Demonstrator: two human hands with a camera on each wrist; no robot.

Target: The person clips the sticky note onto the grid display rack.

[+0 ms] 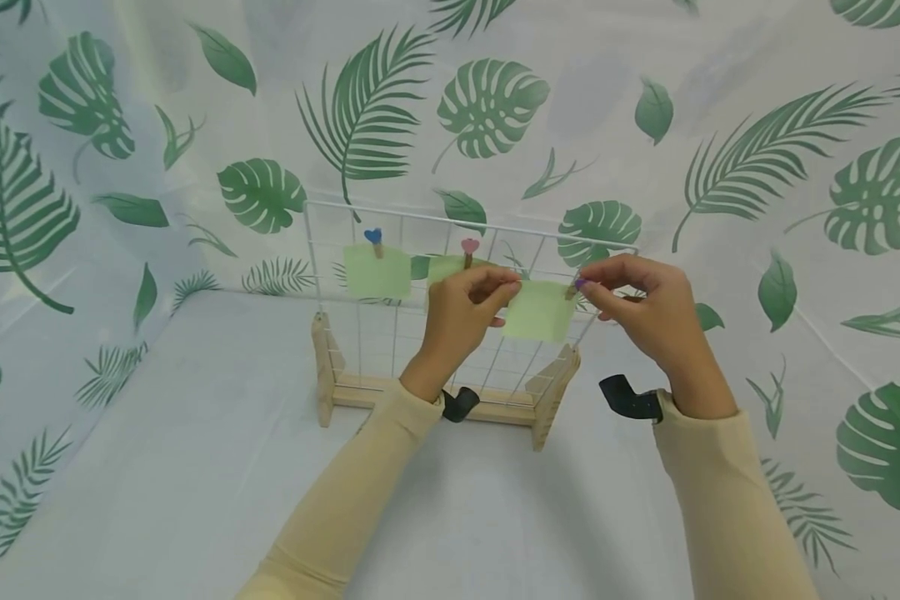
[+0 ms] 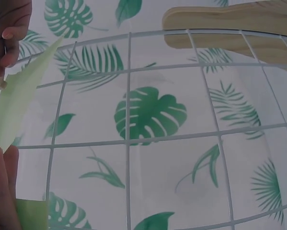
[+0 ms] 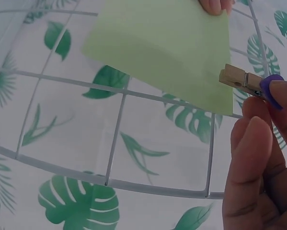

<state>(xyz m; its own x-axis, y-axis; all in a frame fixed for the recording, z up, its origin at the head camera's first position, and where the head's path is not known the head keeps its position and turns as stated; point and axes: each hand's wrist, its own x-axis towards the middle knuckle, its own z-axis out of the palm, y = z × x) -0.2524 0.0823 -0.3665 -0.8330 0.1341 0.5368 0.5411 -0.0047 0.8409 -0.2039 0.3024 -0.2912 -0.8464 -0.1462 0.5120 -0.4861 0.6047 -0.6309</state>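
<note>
A pale green paper square is pinched at its left edge by my left hand, in front of a white wire grid. Between thumb and finger, my right hand pinches a small wooden clothespin with a purple top. The clothespin's tip overlaps the paper near its edge in the right wrist view. Left of my left hand, another green paper square hangs under a clothespin with a blue heart. Partly hidden behind that hand, a third square hangs under a pink-heart clothespin.
The grid stands in a wooden base with two upright feet on a white surface. Behind it hangs a white cloth printed with green leaves. A black wrist mount sticks out beside each cuff.
</note>
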